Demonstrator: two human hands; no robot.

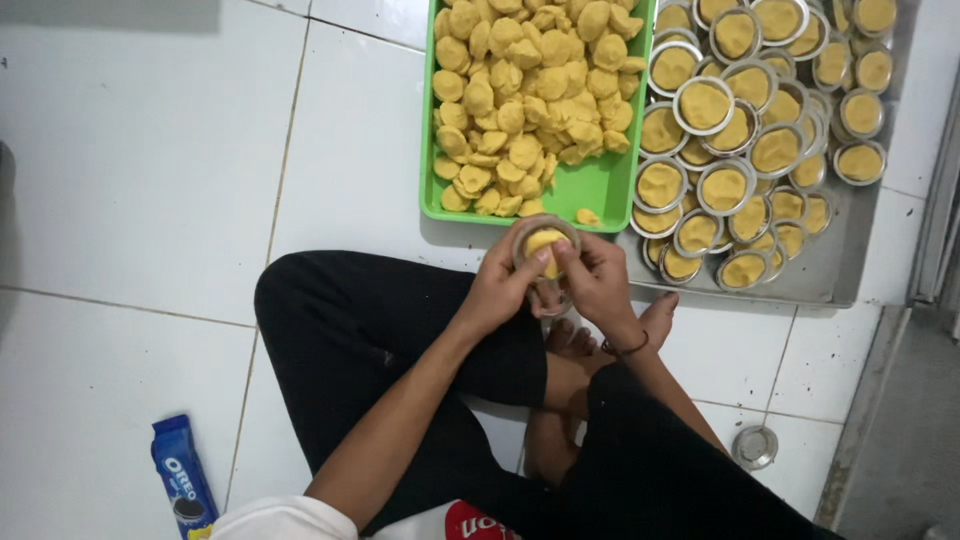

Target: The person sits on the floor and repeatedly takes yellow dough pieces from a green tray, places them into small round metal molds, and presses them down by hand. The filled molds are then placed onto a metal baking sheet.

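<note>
Two hands press yellow dough into a small round tin, held above the lap of a person sitting cross-legged on white floor tiles (150, 150).

Largest nearby is the grey metal tray (850, 270) crowded with filled tins, then the green tray (600, 190) heaped with dough pieces, just ahead of the knees. Left hand (497, 290) and right hand (598, 280) both clasp the tin (545, 250), thumbs seemingly on the dough, though the fingers hide its rim. Uneven thumb pressure could tear the dough or tip the tin toward the bare feet below. One empty tin (755, 446) lies apart on the tiles; a blue biscuit packet (182, 475) lies far left.
</note>
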